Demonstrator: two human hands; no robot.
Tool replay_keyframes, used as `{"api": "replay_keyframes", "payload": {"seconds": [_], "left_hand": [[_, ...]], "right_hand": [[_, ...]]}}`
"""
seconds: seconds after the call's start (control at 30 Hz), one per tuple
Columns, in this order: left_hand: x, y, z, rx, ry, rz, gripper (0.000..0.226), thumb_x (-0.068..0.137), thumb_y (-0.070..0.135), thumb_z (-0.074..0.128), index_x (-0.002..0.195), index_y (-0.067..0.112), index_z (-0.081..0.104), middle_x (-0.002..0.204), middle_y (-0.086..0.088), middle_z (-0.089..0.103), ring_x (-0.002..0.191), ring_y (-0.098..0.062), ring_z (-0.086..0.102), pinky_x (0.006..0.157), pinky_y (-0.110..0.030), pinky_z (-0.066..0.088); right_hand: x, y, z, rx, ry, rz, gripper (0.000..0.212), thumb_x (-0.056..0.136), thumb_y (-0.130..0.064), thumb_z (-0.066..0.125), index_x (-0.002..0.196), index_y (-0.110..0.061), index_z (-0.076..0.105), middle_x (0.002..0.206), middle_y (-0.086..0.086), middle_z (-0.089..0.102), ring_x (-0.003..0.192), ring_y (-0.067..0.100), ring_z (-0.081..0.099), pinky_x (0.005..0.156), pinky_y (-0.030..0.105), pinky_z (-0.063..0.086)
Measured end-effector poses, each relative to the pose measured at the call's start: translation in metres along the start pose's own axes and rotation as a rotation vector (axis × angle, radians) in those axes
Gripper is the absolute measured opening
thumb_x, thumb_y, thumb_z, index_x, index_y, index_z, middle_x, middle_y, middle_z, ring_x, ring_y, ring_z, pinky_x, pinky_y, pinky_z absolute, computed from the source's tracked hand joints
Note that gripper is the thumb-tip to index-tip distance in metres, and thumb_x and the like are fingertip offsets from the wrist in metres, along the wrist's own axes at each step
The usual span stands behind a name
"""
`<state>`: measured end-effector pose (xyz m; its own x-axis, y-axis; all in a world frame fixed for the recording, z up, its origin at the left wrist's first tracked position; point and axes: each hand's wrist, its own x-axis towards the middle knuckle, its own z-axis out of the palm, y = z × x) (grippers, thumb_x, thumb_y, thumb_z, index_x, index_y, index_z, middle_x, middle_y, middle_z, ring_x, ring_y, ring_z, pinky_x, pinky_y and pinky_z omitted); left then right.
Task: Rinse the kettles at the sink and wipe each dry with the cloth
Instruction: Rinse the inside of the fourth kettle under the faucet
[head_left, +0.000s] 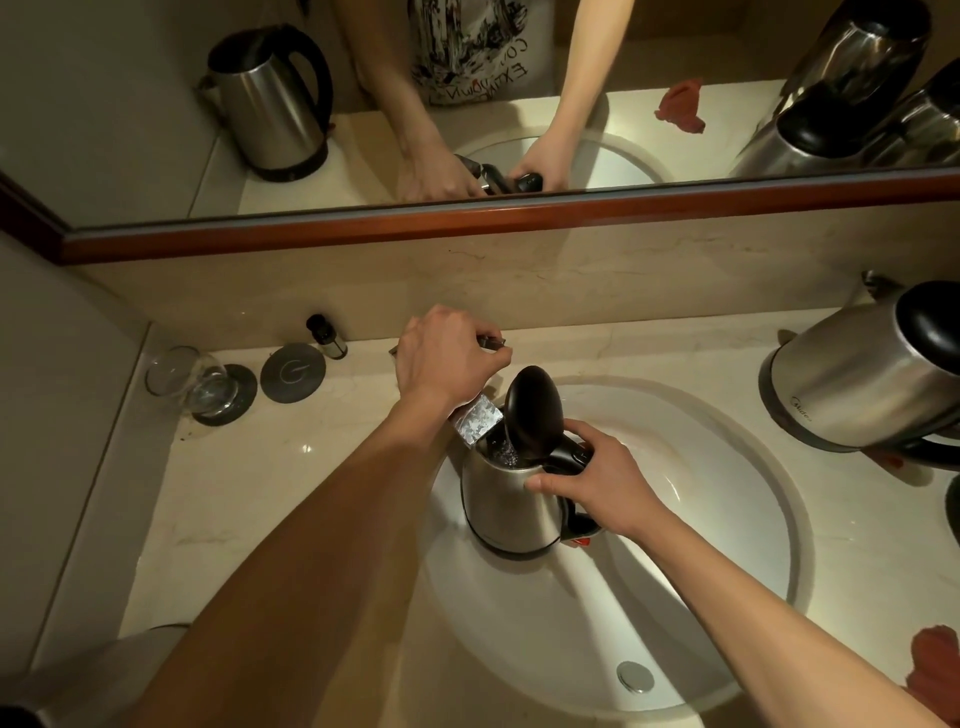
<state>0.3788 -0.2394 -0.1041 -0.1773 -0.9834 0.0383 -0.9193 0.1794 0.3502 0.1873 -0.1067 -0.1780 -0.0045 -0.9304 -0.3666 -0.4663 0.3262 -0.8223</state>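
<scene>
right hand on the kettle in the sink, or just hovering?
Touching. The head view shows the right hand wrapped over the kettle at its handle top, thumb pressed on the steel rim, holding it under the faucet.

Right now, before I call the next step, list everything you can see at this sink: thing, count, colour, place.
kettle in sink: 1, steel with black lid raised, under the faucet, water running in
faucet: 1, chrome, behind the basin
second kettle: 1, steel and black, counter on the right
sink: 1, white, centre
drain plug: 1, chrome, basin floor
glass: 1, clear, lying on a dark coaster, far left
round coaster: 1, grey, beside the glass
small bottle: 1, dark cap, by the back wall
red cloth: 1, counter at lower right
mirror: 1, wood-framed, above
left hand: grip on the faucet handle
right hand: grip on the kettle handle
</scene>
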Motion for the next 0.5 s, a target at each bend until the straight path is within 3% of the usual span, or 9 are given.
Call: {"api": "replay_keyframes", "payload": {"seconds": [0.27,0.4,0.5], "left_hand": [[-0.0009,0.0008,0.0007,-0.002,0.01,0.007,0.028,0.086,0.052,0.065,0.103,0.036,0.079,0.097,0.006,0.074,0.103,-0.019,0.059,0.086,-0.036,0.046],[-0.0007,0.0,0.0015,-0.007,0.027,0.016,0.027,0.086,0.051,0.065,0.102,0.035,0.079,0.094,0.008,0.075,0.099,-0.018,0.062,0.08,-0.034,0.045],[-0.0002,0.0004,0.0015,-0.003,0.033,0.014,0.027,0.084,0.052,0.064,0.1,0.036,0.08,0.092,0.008,0.075,0.095,-0.018,0.064,0.075,-0.031,0.043]], "right_hand": [[0.0003,0.0006,0.0001,0.0,0.007,-0.007,0.081,0.063,-0.047,0.096,0.135,-0.033,0.062,0.12,-0.011,0.071,0.11,0.009,0.064,0.087,0.017,0.044],[0.0012,0.0014,0.0002,0.006,0.002,-0.003,0.081,0.062,-0.048,0.096,0.135,-0.035,0.062,0.12,-0.012,0.071,0.111,0.009,0.064,0.089,0.021,0.045],[0.0008,0.0011,0.0002,0.005,0.005,0.001,0.081,0.063,-0.045,0.097,0.135,-0.034,0.062,0.121,-0.011,0.07,0.11,0.009,0.064,0.086,0.017,0.044]]}}
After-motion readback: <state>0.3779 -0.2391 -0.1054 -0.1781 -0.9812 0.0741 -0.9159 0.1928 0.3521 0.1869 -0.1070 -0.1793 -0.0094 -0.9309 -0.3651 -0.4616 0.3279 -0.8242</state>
